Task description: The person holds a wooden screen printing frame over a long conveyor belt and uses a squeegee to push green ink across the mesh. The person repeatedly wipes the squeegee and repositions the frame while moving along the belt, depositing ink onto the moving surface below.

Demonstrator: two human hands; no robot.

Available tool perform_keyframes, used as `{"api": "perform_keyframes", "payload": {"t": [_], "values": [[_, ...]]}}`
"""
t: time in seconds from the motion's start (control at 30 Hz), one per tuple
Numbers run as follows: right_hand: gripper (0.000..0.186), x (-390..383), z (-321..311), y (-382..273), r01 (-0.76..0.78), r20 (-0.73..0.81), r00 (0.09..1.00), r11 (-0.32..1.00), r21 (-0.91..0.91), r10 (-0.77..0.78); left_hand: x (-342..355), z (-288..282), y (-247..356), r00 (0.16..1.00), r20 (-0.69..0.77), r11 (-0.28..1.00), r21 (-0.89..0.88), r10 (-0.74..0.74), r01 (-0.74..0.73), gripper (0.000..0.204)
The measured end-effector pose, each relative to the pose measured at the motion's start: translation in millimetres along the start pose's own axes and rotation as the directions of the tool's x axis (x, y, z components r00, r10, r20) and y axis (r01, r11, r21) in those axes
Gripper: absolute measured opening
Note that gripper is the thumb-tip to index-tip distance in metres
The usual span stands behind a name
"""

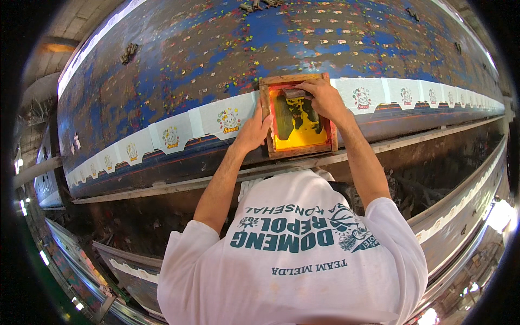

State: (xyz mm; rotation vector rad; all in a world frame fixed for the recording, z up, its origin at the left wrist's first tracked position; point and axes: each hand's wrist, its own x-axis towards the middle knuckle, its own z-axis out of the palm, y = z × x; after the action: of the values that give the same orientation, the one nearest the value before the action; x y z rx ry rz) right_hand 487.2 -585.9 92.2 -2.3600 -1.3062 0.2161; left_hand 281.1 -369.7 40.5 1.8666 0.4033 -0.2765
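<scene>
Soft, even light covers the table [184, 54] and white shirt [292, 295]; the wooden frame [301, 152] looks sharp; shadow pools beside the table; glare burns out at lower right; fisheye distortion bows straight edges toward a blackened rim

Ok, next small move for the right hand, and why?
Probably draw the dark bar toward the person's body. The right hand holds it near the far end of the wooden frame, yellow ink lies on the nearer side, and the left hand is already against the frame's left side, seemingly steadying it.
</scene>
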Motion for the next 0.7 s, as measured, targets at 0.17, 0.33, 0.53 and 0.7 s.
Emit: {"api": "perform_keyframes", "payload": {"t": [0.17,0.33,0.53,0.7], "values": [[0.046,-26,-5,-16,-0.082,0.125,0.99,0.994,0.068,0.073,7,5,-7,0.999,-0.044,0.985,0.171,0.012,-0.004,0.098],[0.056,-92,2,-50,-0.158,0.14,0.979,0.986,0.053,0.149,7,13,-4,0.995,-0.096,0.954,0.298,0.03,0.0,0.112],[0.06,-120,14,-62,-0.091,0.019,0.996,0.996,0.016,0.09,4,10,5,0.994,-0.107,0.968,0.248,-0.014,0.04,0.113],[0.058,-132,-2,-53,-0.066,0.007,0.998,0.997,0.05,0.066,-5,21,23,0.991,-0.112,0.977,0.194,-0.071,0.091,0.115]]}}
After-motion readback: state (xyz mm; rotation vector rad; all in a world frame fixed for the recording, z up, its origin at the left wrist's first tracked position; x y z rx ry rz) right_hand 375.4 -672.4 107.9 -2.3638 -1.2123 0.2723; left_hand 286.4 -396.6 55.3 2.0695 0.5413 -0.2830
